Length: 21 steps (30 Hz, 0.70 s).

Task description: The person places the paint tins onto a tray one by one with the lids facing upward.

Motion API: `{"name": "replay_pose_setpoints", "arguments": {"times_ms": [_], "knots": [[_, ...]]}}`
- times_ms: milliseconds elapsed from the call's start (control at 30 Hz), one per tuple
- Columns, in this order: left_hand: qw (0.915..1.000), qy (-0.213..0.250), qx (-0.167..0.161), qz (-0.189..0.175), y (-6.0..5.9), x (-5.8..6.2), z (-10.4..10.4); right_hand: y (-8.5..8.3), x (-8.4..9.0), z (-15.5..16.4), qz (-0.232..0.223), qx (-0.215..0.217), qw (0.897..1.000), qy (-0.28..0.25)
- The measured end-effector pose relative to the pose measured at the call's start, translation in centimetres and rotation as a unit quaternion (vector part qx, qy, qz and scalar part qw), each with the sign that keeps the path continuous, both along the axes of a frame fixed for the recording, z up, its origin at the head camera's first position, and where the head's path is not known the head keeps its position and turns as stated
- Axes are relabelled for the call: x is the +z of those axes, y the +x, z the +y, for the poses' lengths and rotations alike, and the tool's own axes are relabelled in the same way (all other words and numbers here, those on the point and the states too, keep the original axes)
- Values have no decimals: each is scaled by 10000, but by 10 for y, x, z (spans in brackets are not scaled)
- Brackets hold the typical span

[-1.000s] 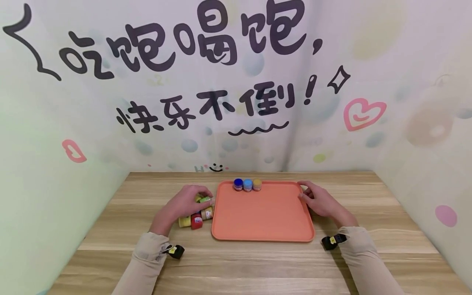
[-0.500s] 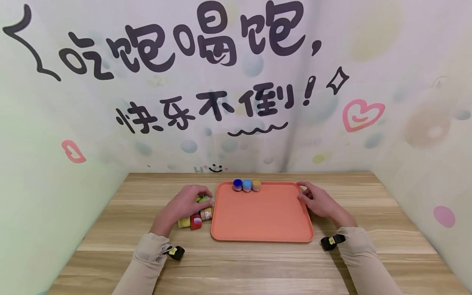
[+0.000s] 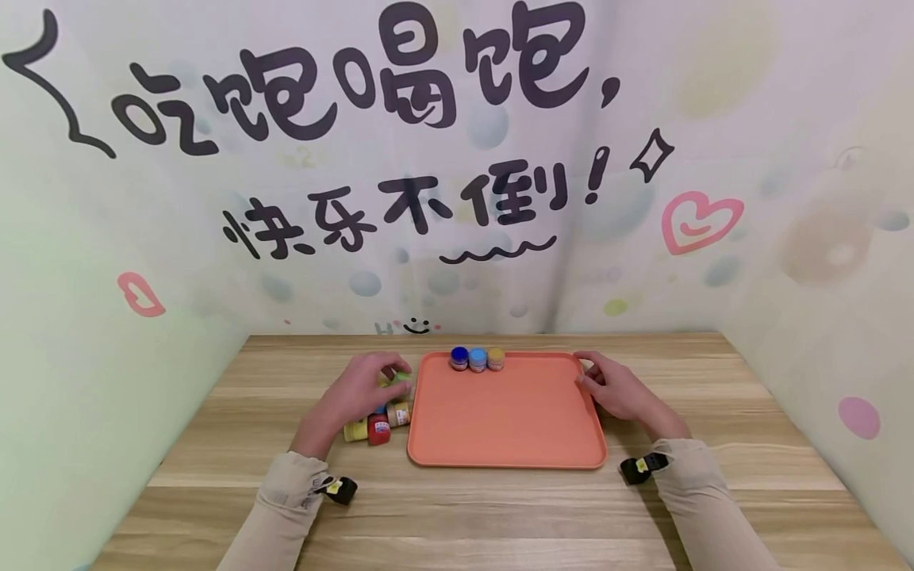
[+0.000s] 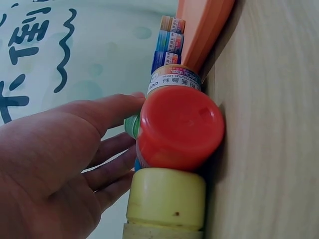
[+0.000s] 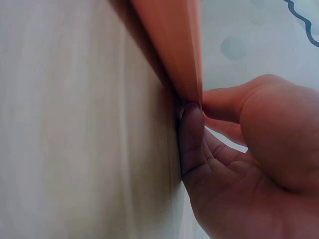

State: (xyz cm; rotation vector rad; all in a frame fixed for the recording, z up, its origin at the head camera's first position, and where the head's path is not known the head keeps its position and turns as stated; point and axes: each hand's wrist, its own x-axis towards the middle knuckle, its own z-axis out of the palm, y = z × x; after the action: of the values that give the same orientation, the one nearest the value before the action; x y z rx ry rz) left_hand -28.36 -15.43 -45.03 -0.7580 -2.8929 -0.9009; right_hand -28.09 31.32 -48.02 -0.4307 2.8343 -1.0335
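Observation:
My left hand pinches a green paint jar between thumb and fingers, above a cluster of small paint jars left of the tray. In that cluster lie a red-capped jar, a yellow jar and a tan jar; a blue jar shows partly beneath the hand. On the right, my right hand holds the rim of the orange tray near its far right corner. In the right wrist view, the thumb lies against the tray's edge, with fingers on the other side.
Along the tray's far edge stand a dark blue jar, a light blue jar and an ochre jar in a row. The wooden table meets a printed wall behind and side walls left and right.
The left hand has risen slightly with the green jar, and part of the blue jar below now shows. My right hand stays at the tray's rim.

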Motion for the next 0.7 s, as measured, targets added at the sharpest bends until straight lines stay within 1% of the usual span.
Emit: {"name": "replay_pose_setpoints", "arguments": {"times_ms": [233,467,700], "knots": [[9999,99,19,101,-1,0,0,0,0,1,9,-16,10000,8],[9989,437,6,-180,-1,0,2,-1,0,2,-25,-25,10000,40],[9981,575,-96,-178,-2,0,5,-2,-2,2,-27,-7,10000,51]]}}
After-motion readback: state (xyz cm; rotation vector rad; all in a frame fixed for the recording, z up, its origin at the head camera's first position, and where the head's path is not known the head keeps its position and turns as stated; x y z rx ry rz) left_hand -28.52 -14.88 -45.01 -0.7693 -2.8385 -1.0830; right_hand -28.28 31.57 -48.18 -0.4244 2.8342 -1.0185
